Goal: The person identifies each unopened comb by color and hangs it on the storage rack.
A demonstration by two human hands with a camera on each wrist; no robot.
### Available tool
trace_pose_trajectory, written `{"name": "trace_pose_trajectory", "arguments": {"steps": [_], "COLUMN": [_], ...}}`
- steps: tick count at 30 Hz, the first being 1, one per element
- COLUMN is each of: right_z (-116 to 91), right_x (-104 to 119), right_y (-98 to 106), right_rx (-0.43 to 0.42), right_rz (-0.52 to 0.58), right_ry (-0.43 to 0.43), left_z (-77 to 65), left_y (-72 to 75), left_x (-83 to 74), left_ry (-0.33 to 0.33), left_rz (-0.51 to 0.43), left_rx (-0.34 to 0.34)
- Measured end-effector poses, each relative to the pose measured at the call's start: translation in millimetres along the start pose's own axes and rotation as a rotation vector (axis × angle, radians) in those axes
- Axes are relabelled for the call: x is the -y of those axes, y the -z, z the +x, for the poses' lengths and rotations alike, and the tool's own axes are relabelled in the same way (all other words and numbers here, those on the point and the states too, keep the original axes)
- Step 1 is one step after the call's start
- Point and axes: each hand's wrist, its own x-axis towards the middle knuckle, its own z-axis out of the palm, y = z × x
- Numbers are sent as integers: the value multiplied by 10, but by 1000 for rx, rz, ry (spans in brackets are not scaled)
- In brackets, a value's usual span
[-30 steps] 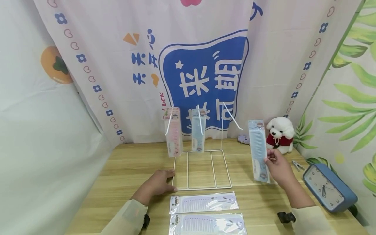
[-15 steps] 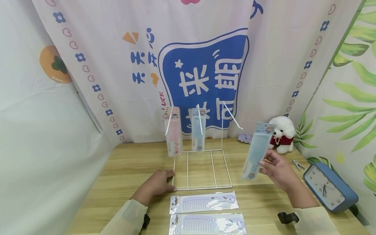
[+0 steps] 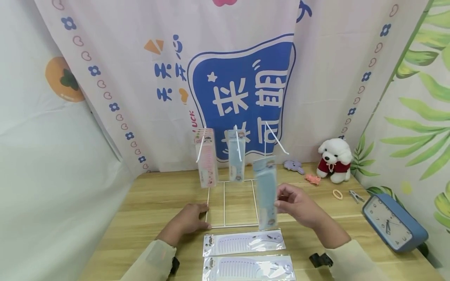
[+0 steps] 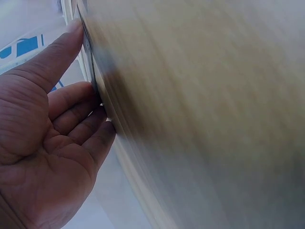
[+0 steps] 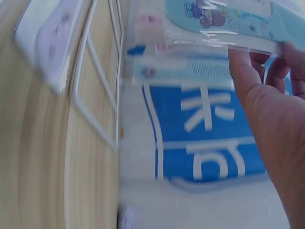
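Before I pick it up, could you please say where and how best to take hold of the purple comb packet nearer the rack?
I'd pinch the purple comb packet at its right end, coming from the right: it lies flat, handle that way, while the second packet and the rack sit close along its long edges.

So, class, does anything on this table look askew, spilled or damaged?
Only mildly: the upper purple comb pack lies at a slight slant to the lower purple comb pack, so their edges aren't parallel. Nothing looks spilled or damaged.
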Motion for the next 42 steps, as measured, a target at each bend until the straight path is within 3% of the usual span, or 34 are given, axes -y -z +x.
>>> {"name": "trace_pose_trajectory", "arguments": {"steps": [6,12,28,31,36,42], "right_z": [231,333,424,514,742,1024], "right_x": [-55,-86,-142,-172,-223,-266], "right_y": [-278,-368,-351,-338,-308,-261], "right_rx": [-2,-64,-191,-258,-360,-421], "right_rz": [-30,-62,-149,-148,-53,5], "right_ry": [-71,-142,-259,-306,-354,-354], "left_z": [-7,-3,-9,-10,-10,-10], "left_y": [-14,-12,-16,-12,-13,-9], "left_x": [4,-1,-7,-9,-7,-9], "left_ry": [11,6,23,32,31,15], "left_rz": [-4,-9,0,0,1,1], "left_rx": [5,4,-5,-2,0,-1]}}
